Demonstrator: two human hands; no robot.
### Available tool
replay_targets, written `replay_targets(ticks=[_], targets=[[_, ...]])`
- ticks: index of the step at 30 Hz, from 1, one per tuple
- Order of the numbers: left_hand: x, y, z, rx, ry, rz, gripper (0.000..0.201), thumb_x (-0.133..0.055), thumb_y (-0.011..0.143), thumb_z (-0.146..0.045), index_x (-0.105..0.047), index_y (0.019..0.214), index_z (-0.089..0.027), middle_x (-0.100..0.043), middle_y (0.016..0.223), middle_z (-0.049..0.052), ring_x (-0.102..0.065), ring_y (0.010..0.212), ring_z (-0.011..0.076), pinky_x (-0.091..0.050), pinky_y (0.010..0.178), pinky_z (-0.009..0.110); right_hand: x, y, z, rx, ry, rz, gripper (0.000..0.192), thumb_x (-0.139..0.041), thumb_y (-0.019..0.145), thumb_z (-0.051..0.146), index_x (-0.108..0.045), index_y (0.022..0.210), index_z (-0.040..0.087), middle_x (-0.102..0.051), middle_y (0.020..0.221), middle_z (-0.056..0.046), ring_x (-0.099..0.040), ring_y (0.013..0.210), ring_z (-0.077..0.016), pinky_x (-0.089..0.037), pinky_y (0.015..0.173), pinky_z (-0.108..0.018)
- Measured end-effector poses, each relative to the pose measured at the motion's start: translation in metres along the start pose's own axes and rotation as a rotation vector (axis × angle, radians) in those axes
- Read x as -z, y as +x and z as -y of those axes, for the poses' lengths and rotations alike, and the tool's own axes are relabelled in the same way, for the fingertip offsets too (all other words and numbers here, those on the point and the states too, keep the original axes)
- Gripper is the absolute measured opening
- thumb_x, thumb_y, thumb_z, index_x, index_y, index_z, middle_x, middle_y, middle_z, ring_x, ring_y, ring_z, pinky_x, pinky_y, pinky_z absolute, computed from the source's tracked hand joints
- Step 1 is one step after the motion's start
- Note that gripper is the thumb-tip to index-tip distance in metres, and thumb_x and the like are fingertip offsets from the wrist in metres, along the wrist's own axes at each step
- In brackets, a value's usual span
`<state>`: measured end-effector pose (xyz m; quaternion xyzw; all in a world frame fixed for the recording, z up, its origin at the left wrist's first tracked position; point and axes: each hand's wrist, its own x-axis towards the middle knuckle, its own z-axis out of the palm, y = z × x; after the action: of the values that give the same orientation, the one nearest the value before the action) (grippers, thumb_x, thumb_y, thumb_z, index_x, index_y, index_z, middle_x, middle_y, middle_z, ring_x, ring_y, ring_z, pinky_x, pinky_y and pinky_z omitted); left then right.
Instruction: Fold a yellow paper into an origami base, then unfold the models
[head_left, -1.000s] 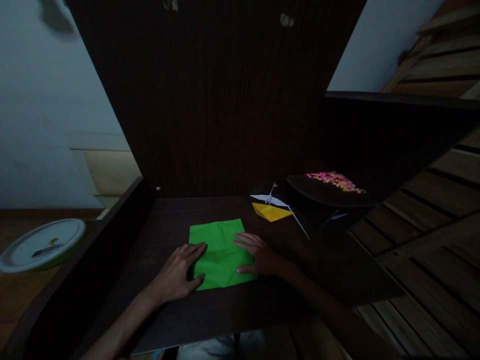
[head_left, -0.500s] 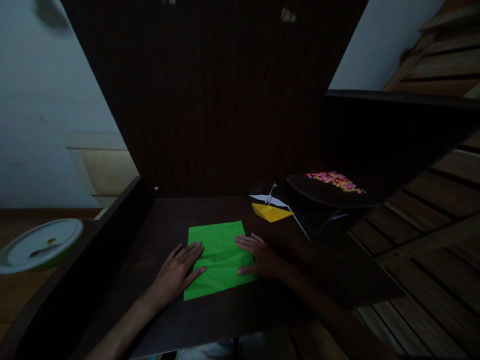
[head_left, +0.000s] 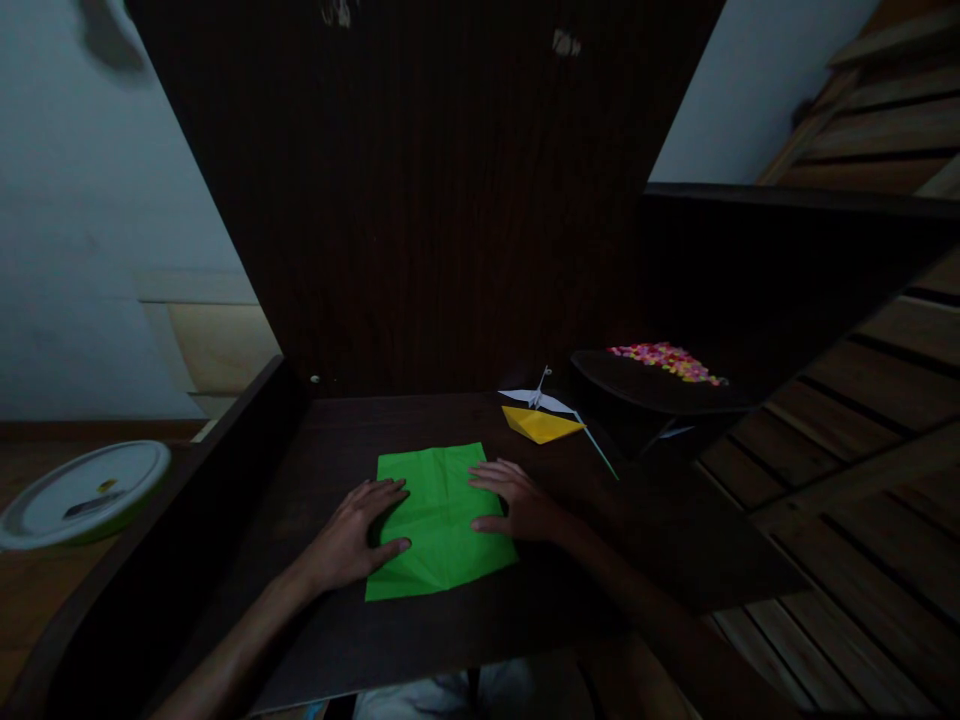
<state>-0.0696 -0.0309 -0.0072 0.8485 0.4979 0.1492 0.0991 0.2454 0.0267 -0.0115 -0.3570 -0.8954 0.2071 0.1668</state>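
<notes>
- We locate the green sheet (head_left: pixel 441 530) on the dark surface (head_left: pixel 420 640), spread and visibly creased
- We rest the left hand (head_left: pixel 351 535) over its left edge, fingers extended, thumb spread wide, gripping nothing
- We rest the right hand (head_left: pixel 521 503) over its right edge, fingers extended, thumb apart, gripping nothing
- Beyond the right hand, we see a yellow folded paper (head_left: pixel 543 426) just in front of a white folded figure (head_left: pixel 535 399)
- We note a thin stick (head_left: pixel 598 447) slanting beside them and multicoloured pieces (head_left: pixel 667 361) on a shelf (head_left: pixel 626 382)

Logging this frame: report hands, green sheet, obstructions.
Left hand and right hand open, at opposite sides of green sheet. Sheet spread, creased. Yellow folded paper beyond, not touching it.
</notes>
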Motion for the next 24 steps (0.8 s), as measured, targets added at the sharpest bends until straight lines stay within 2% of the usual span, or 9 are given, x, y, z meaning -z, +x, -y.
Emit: replay_targets(ticks=[3,5,9,16,19,24], targets=[[0.001,0.004,0.005,-0.052,0.037,0.055,0.074,-0.056,0.085,-0.059,-0.04,0.144,-0.018,-0.036,0.152,0.014,-0.034,0.139,0.0328,-0.031,0.111,0.057,0.0,0.003,-0.002,0.003,-0.032,0.067,0.083,-0.068,0.075,0.062,-0.044,0.142,0.02,-0.037,0.151,-0.013,-0.031,0.141,-0.0311,-0.02,0.115,-0.054],[-0.002,0.005,0.009,-0.08,0.064,0.046,0.075,-0.052,0.088,-0.058,-0.032,0.148,-0.018,-0.031,0.154,0.014,-0.03,0.141,0.0323,-0.027,0.112,0.058,0.001,0.004,-0.002,-0.017,-0.043,0.094,0.09,-0.067,0.073,0.065,-0.038,0.146,0.02,-0.031,0.153,-0.014,-0.027,0.143,-0.0315,-0.019,0.116,-0.054],[-0.01,0.001,0.014,-0.098,0.105,0.008,0.068,-0.045,0.094,-0.053,-0.024,0.151,-0.024,-0.034,0.153,0.011,-0.033,0.14,0.0282,-0.024,0.114,0.055,0.004,0.004,0.001,-0.051,-0.055,0.087,0.093,-0.07,0.071,0.065,-0.038,0.146,0.02,-0.035,0.151,-0.014,-0.031,0.141,-0.0307,-0.016,0.117,-0.055],[-0.014,-0.001,0.018,-0.065,0.128,0.024,0.065,-0.042,0.094,-0.056,-0.025,0.15,-0.027,-0.037,0.152,0.007,-0.037,0.139,0.025,-0.022,0.116,0.053,0.002,-0.001,0.001,-0.085,-0.038,0.041,0.085,-0.07,0.072,0.061,-0.042,0.143,0.024,-0.045,0.146,-0.012,-0.04,0.136,-0.0297,-0.016,0.116,-0.056],[-0.012,0.0,0.016,-0.047,0.157,0.047,0.069,-0.04,0.093,-0.059,-0.023,0.151,-0.027,-0.035,0.153,0.006,-0.033,0.141,0.0269,-0.021,0.115,0.054,0.004,-0.001,0.0,-0.074,-0.041,0.059,0.09,-0.069,0.071,0.064,-0.038,0.145,0.025,-0.042,0.148,-0.011,-0.036,0.139,-0.0298,-0.011,0.117,-0.055],[-0.008,0.0,0.015,-0.021,0.203,0.08,0.073,-0.039,0.091,-0.064,-0.021,0.151,-0.028,-0.03,0.155,0.005,-0.027,0.143,0.0318,-0.019,0.114,0.06,0.011,-0.001,-0.001,-0.063,-0.074,0.163,0.099,-0.061,0.072,0.073,-0.024,0.15,0.026,-0.025,0.156,-0.008,-0.018,0.145,-0.031,0.0,0.117,-0.056]])
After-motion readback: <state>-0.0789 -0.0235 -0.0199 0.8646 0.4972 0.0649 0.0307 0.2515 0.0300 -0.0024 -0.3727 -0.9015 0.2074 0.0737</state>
